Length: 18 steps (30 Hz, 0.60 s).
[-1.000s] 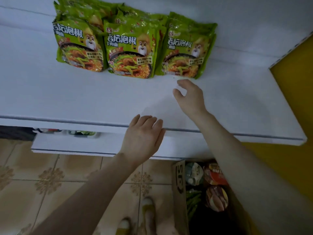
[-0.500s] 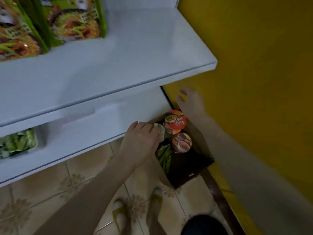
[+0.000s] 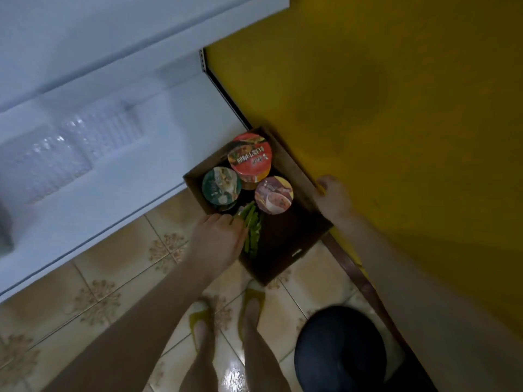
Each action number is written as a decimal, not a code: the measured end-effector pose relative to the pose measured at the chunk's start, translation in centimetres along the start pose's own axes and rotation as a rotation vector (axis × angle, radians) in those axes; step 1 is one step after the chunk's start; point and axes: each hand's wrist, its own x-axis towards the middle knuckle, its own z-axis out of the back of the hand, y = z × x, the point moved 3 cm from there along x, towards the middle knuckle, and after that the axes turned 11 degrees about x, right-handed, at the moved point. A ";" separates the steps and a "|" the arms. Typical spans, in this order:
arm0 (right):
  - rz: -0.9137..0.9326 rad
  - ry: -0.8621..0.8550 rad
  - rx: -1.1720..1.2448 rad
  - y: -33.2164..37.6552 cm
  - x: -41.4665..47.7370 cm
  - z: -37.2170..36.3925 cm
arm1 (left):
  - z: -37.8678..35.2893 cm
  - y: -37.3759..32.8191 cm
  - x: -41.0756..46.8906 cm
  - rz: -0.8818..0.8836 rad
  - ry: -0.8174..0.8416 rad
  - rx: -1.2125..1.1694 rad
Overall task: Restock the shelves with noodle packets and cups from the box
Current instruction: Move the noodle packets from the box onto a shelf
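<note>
**Three cups and some green packets in the box**

The brown cardboard box (image 3: 283,258) sits on the beige tiled floor (image 3: 113,292), between the white shelf unit (image 3: 113,179) at 10 o'clock and the yellow wall (image 3: 396,137) at 2 o'clock. It holds three round noodle cups: one red-lidded cup (image 3: 249,157) at 12 o'clock, one teal-lidded cup (image 3: 221,185) at 9, and one purple-lidded cup (image 3: 274,195) at 3. Green noodle packets (image 3: 252,233) stand on edge at 6; blur hides their number. The left hand (image 3: 216,241) touches them with bent fingers, grip unclear. The right hand (image 3: 334,198) curls over the box's 3 o'clock rim.
</note>
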 end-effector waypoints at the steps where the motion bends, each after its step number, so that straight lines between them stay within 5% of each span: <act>1: -0.031 0.017 0.016 -1.4 0.4 -0.9 | -1.2 -0.1 0.4 -0.008 0.040 0.005; 12: -0.221 0.274 -0.028 -13.4 4.2 -17.3 | -18.5 0.2 5.7 -0.018 0.452 0.099; 18: -0.330 0.347 0.113 -17.6 7.3 -25.6 | -28.0 0.1 9.5 0.019 0.545 -0.044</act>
